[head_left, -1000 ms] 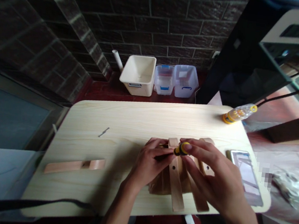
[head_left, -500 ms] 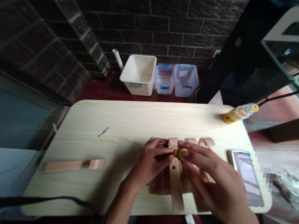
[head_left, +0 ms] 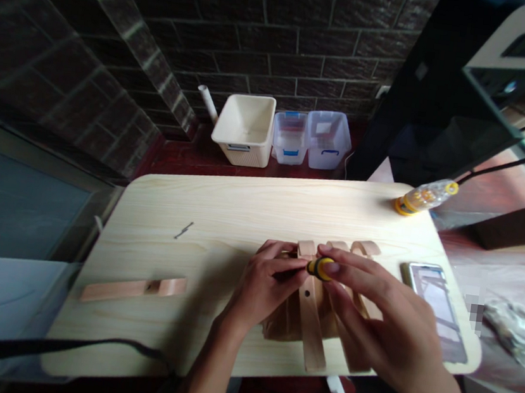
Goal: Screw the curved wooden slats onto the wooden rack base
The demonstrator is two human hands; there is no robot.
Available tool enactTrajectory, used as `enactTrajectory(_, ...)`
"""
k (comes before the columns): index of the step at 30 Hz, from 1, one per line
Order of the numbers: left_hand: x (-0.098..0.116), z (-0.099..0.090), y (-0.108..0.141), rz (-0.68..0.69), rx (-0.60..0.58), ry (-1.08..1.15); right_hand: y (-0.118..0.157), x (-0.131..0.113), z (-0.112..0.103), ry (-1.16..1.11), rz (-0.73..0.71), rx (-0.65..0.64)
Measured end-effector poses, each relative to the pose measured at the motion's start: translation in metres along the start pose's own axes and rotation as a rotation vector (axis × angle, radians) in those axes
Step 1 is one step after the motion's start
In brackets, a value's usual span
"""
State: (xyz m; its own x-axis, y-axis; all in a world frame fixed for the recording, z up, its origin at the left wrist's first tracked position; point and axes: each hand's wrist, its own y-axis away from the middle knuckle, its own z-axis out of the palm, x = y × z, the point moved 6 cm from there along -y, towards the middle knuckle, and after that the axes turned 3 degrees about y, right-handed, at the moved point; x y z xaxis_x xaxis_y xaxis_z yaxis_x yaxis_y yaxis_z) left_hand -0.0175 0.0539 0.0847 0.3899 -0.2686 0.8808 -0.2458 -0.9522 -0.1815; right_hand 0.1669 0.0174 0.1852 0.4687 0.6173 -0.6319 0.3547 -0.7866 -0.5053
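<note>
My right hand [head_left: 387, 307] grips a small tool with a yellow and black handle [head_left: 319, 268] between thumb and fingers. My left hand [head_left: 267, 280] is closed beside the tool's front end, its fingertips at a tan strap [head_left: 311, 323] with a dark round hole. What lies between those fingertips is too small to make out. Under both hands rests a brown piece [head_left: 284, 320], with curled strap ends [head_left: 366, 247] at its far side. My hands hide much of it.
On the wooden table [head_left: 223, 204] lie a loose tan strap [head_left: 121, 289], thin dark metal pieces [head_left: 184, 231] and a phone [head_left: 438, 307]. A clear bottle with yellow ends [head_left: 428, 196] stands at the far right. Beyond are a cream bin [head_left: 246, 131] and two plastic boxes [head_left: 326, 142].
The tool's handle in my right hand has turned or tilted slightly. The whole view has shifted a little, and my left hand keeps its place at the strap.
</note>
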Motion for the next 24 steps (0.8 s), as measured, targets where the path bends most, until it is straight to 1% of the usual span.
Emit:
enactTrajectory(4, 0.0006, 0.0003, 0.0003, 0.003, -0.008, -0.001, -0.0009, 0.0002, -0.0013, 0.021, -0.003, 0.039)
enactTrajectory(12, 0.0, 0.0, 0.0003, 0.001, 0.008, -0.026, 0.0018, -0.0009, -0.0015, -0.013, 0.002, 0.023)
enactTrajectory(19, 0.0001, 0.0006, 0.0009, -0.004, -0.01, -0.008, -0.0003, -0.0007, -0.0031, -0.001, 0.007, 0.059)
enactTrajectory(24, 0.0011, 0.0003, 0.0003, 0.011, 0.003, -0.019, 0.0013, -0.0012, -0.0014, -0.016, -0.001, 0.038)
